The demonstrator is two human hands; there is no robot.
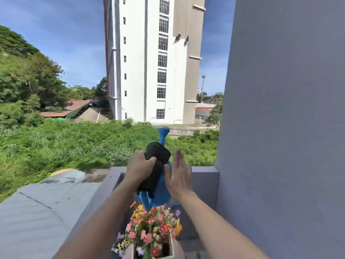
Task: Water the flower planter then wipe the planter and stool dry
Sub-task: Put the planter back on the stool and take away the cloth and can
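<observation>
Left hand (139, 168) grips the black cloth (158, 152) draped on the watering can (161, 193). Right hand (179, 176) is flat, just beside the can. Best lift the cloth clear while steadying the can.

Your right side is hemmed in. The grey wall (280, 128) stands near your right hand (178, 176), leaving one lane of free room between them. Ahead, the parapet (205, 172) runs across behind the watering can (162, 191), whose spout (164, 131) pokes up above it. The can fills the gap between your hands, and the black cloth (157, 154) gripped in your left hand (139, 169) covers its top. Below, the flowers (153, 227) rise between your forearms, right under the can. Open air lies above both hands. There is also room left of your left forearm, as far as the low side wall (100, 195).
</observation>
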